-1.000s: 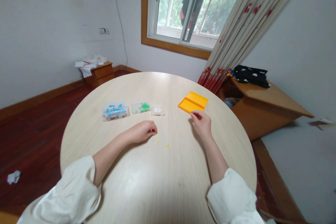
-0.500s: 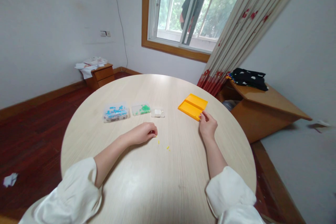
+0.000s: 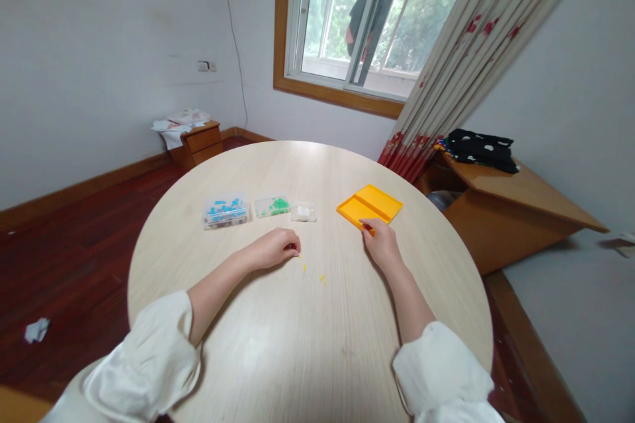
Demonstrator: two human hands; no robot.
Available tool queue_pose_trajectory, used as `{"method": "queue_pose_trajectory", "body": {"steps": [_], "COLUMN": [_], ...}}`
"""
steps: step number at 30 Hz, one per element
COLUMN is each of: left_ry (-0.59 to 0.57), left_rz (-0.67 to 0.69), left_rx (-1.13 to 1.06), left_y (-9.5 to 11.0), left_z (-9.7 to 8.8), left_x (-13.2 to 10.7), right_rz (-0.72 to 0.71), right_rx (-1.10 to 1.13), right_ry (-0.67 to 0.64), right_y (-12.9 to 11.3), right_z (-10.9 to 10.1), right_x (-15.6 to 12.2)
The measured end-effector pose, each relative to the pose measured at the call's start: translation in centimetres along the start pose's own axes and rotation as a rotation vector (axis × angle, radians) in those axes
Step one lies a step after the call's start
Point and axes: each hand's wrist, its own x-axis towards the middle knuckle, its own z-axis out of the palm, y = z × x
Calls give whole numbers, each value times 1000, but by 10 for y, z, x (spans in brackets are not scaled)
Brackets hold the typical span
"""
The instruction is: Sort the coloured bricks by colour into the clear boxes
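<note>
A yellow hinged case (image 3: 381, 201) lies opened flat on the round table (image 3: 297, 337). My right hand (image 3: 383, 243) is at its near edge, with thumb and fingers closed on the rim. My left hand (image 3: 278, 248) rests on the table left of the middle, its fingers curled into a pinch. A tiny yellow bit shows at its fingertips; whatever lies inside the pinch is hidden. Just to the right, small yellow pieces (image 3: 322, 278) are scattered on the tabletop, too small to make out their kind.
Behind my left hand stand a clear box with blue pieces (image 3: 226, 210), a clear box with green pieces (image 3: 272, 206) and a small box with white contents (image 3: 303, 213). Past the table's right edge is a tilted wooden cabinet (image 3: 516, 211) with black cloth on it.
My right hand has moved left from the case's right corner to its near edge, and the case has turned slightly. My left hand stays by the small yellow pieces. The view has shifted a little.
</note>
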Motion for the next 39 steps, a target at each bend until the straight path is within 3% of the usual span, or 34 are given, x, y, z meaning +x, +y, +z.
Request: {"method": "queue_pose_trajectory", "body": {"steps": [13,19,26,33,36,39], "left_ry": [4,40,124,252,279,289], "left_rz": [10,-29,-56,-118,-115,-113], "left_rx": [-24,-48,-103,-179,-222,-280], "left_y": [-4,-2,-6,-11,-9,-9], "left_z": [2,2,3,2,2,3], "left_x": [1,1,2,7,7,8], "right_rz": [-57,-133,-354,-353,-336,-290], "right_rx": [36,74,58,62,104,95], "right_ry": [-577,-434,-648,-661,-589,-392], "right_y": [-77,-113,-133,-129,-128,-121], "right_z": [-43,-34,-13,-7,-10,-15], "right_x": [-13,-21,-35,-34,-32,-27]}}
